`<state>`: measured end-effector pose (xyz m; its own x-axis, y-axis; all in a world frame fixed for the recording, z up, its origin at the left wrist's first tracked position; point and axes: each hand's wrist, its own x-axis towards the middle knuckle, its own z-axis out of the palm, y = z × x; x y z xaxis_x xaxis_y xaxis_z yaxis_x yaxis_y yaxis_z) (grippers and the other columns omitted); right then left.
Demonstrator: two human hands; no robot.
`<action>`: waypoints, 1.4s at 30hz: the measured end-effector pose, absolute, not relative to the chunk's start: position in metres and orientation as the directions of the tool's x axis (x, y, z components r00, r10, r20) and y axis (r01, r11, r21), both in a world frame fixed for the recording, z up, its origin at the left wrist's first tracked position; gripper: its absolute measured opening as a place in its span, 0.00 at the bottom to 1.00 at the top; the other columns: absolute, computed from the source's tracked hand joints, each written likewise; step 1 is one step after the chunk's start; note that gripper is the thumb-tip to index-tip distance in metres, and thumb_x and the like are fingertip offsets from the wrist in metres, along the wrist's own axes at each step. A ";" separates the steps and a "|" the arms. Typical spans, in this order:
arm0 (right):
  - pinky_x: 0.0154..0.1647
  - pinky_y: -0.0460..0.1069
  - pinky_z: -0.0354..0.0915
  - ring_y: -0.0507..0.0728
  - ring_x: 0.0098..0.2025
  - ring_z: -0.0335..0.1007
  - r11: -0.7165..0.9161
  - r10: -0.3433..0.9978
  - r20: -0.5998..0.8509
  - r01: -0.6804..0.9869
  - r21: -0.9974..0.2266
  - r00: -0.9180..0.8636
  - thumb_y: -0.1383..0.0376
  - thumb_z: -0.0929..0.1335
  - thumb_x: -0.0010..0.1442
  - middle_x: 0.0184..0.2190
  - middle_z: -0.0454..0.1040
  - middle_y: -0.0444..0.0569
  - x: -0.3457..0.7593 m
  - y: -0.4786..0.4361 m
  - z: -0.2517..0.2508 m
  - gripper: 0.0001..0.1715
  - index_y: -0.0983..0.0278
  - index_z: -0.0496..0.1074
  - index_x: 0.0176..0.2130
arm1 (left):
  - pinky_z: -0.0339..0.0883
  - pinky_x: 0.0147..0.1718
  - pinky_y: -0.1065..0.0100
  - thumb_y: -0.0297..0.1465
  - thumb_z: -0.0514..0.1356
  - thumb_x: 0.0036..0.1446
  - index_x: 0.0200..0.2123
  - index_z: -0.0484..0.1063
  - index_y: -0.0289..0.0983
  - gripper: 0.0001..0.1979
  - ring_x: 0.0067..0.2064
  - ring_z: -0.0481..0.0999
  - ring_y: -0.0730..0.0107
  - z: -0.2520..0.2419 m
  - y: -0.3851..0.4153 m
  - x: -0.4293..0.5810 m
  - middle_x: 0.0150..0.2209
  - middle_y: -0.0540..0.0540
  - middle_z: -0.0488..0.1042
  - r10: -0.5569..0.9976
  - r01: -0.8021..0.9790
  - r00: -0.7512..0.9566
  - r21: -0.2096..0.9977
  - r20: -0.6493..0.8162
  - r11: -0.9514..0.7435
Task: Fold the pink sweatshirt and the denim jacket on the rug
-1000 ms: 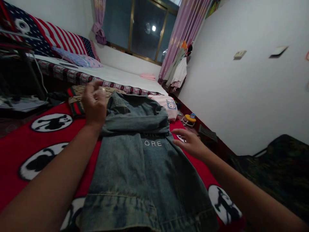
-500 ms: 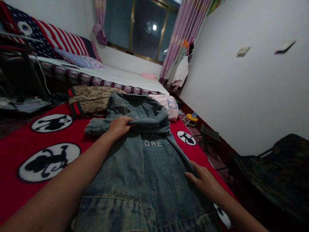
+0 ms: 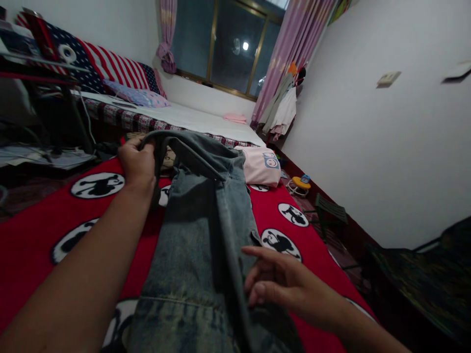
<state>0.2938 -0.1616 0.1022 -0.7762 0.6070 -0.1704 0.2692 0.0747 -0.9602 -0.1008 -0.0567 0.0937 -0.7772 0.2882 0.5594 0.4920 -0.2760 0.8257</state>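
Observation:
A blue-green denim jacket (image 3: 187, 230) lies lengthwise on the red blanket (image 3: 95, 211), its right part turned inward over the middle. My left hand (image 3: 138, 159) is closed on a raised piece of the denim at the upper left, and cloth hangs below it. Beside the turned edge at the right, my right hand (image 3: 272, 277) has its index finger stretched out and its other fingers curled but apart. No cloth is visibly gripped in it. The garment's near end runs out of view at the bottom.
A folded pink garment (image 3: 257, 166) lies beyond the jacket, and part of a brown patterned one (image 3: 168, 162) shows behind the denim. Right of the bed stand a yellow stool (image 3: 300, 183) and a dark folding stool (image 3: 331, 208). At the left is a cluttered desk (image 3: 44, 66).
My left hand has moved left and up, lifting denim. The jacket's right side has turned inward, hiding the white lettering. My right hand has shifted left, and the view has turned slightly left.

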 end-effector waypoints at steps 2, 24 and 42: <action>0.41 0.51 0.71 0.56 0.40 0.76 0.157 0.559 -0.083 0.204 -0.966 -0.825 0.60 0.69 0.60 0.41 0.77 0.51 0.278 -0.153 0.099 0.26 0.61 0.67 0.57 | 0.70 0.41 0.67 0.26 0.55 0.58 0.48 0.72 0.25 0.16 0.39 0.73 0.70 0.089 -0.061 -0.112 0.41 0.42 0.75 0.192 0.477 -0.835 0.853 0.515 -0.212; 0.47 0.53 0.69 0.59 0.44 0.76 0.724 0.592 0.277 0.348 -0.596 -0.757 0.56 0.63 0.65 0.43 0.79 0.50 0.192 -0.066 0.049 0.18 0.61 0.78 0.45 | 0.44 0.64 0.45 0.46 0.53 0.62 0.64 0.60 0.48 0.28 0.68 0.52 0.48 0.008 -0.049 0.008 0.67 0.42 0.55 0.923 0.960 -0.106 0.278 0.371 -0.002; 0.45 0.51 0.65 0.63 0.47 0.74 0.611 0.698 0.262 0.745 0.267 -0.666 0.70 0.65 0.54 0.42 0.79 0.58 0.078 0.127 0.127 0.16 0.62 0.78 0.42 | 0.42 0.65 0.46 0.47 0.55 0.60 0.62 0.64 0.51 0.27 0.68 0.53 0.50 0.004 -0.048 0.013 0.66 0.43 0.58 0.885 0.944 -0.149 0.330 0.441 -0.005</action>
<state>0.0780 0.1265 0.1271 -0.6662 0.6982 0.2622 0.7453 0.6108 0.2672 0.0132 -0.0483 0.0039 -0.1493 0.8852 0.4406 0.9441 -0.0049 0.3297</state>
